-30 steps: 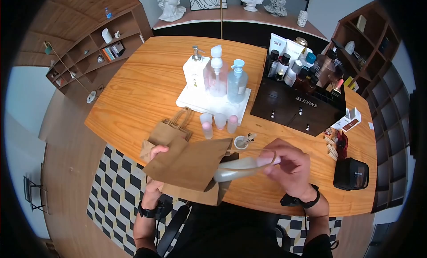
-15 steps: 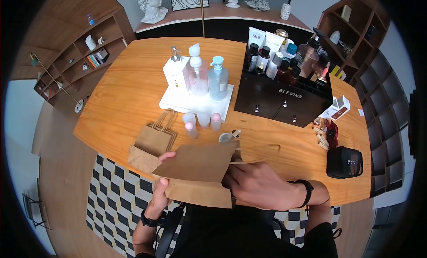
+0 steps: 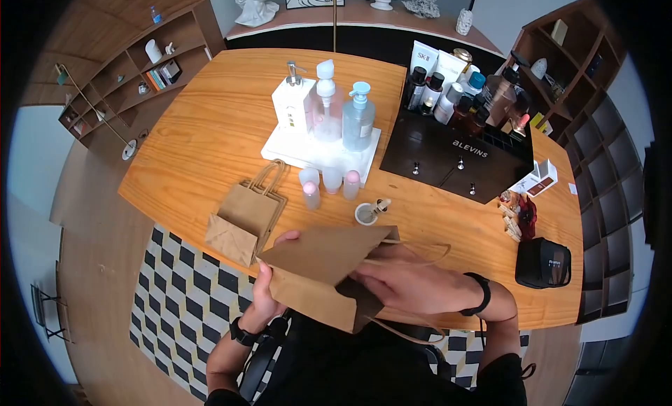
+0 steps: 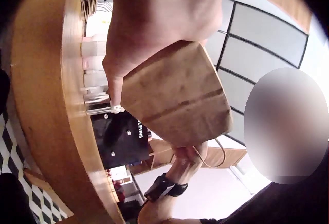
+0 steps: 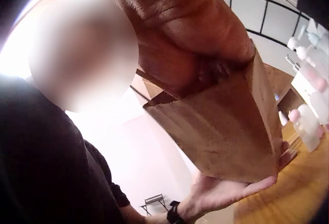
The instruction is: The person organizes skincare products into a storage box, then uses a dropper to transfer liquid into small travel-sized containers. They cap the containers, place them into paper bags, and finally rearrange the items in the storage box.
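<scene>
A brown kraft paper bag (image 3: 322, 255) with twisted handles lies tilted over the table's front edge, its mouth towards the right. My left hand (image 3: 264, 294) grips its bottom end, thumb on one side and fingers on the other; in the right wrist view the palm (image 5: 216, 192) lies along the base. My right hand (image 3: 423, 287) reaches into the mouth, the fingers hidden in the head view. The right wrist view shows curled fingers (image 5: 213, 72) just inside the rim, but I cannot tell whether they hold anything.
Folded paper bags (image 3: 245, 210) lie left. Beyond are several small bottles (image 3: 351, 185), a small white cup (image 3: 365, 213), and pump bottles (image 3: 358, 122) on a white tray (image 3: 273, 150). A black cosmetics organizer (image 3: 448, 157) stands back right, with a black pouch (image 3: 542, 264) nearer.
My right hand has gone from outside the mouth, pinching a pale translucent bottle with a pink end, to inside the bag. The bottle is now out of sight. My left hand keeps its grip.
</scene>
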`<state>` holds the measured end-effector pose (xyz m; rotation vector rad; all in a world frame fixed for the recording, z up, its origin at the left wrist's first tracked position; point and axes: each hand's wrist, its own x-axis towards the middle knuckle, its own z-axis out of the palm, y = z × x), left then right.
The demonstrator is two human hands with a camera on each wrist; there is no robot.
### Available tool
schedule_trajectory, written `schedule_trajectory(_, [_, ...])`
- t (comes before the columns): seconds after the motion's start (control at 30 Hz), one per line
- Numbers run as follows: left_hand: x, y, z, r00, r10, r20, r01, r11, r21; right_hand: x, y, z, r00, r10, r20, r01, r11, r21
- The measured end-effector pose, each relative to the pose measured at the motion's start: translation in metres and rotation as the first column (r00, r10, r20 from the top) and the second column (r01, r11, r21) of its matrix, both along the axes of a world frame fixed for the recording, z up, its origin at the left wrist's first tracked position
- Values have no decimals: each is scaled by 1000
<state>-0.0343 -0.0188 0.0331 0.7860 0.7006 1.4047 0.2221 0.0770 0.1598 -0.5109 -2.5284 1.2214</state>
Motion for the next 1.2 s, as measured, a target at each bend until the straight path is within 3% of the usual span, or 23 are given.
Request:
schedule_trajectory(0.03, [-1,0,0,1000,1,-1,-1,1000,4,0,1,-3,1000,20,2,-20,985,169])
schedule_trajectory(0.07, [-1,0,-2,1000,10,-24,-9,1000,17,1,1,0,1000,22,2,-22,984,174])
schedule_trajectory(0.13, [-2,-1,-5,999,24,-45,-23,999,32,2,1,10,1000,10,-30,1,940,340])
schedule_trajectory(0.27, [-13,-1,-11,993,119,-22,-118,993,30,12,11,9,982,-39,-182,93,949,301])
schedule_trajectory(0.33, [-15,1,-10,987,159,-3,-159,987,21,14,11,13,912,-328,-247,375,910,175])
schedule_trajectory(0.37, [-15,2,-6,987,162,-6,-162,986,30,13,11,15,913,-325,-246,372,911,179])
schedule_trajectory(0.43, [-12,4,-4,986,167,-7,-166,985,40,8,10,17,874,-473,-106,474,880,-23])
schedule_trajectory(0.53, [-9,5,-5,980,192,-50,-189,980,63,8,16,7,923,-385,-25,383,922,-50])
schedule_trajectory(0.6, [-8,5,-7,998,47,47,-52,994,98,9,21,-1,929,-369,-17,369,929,5])
schedule_trajectory(0.7, [1,4,-2,999,36,3,-36,999,24,11,21,6,937,-349,0,347,934,79])
schedule_trajectory(0.77, [6,3,7,998,39,-57,-41,998,-42,12,20,17,940,-340,12,337,936,101])
schedule_trajectory(0.83, [6,0,10,973,122,-195,-115,992,43,10,20,24,897,-438,-60,442,890,108])
schedule_trajectory(0.9, [6,-5,15,961,168,-221,-148,983,107,10,22,24,895,-446,-17,443,884,146])
schedule_trajectory(0.97, [5,-6,16,849,273,-451,-146,944,297,10,22,25,893,-448,25,437,880,185])
schedule_trajectory(1.03, [1,-10,12,822,303,-482,-143,929,341,10,20,26,903,-407,139,382,908,172])
schedule_trajectory(1.13, [-2,-22,19,567,371,-735,63,871,487,11,20,12,910,-374,180,353,925,139])
schedule_trajectory(1.2, [1,-27,12,565,380,-732,80,858,507,12,19,4,899,-377,223,354,925,136])
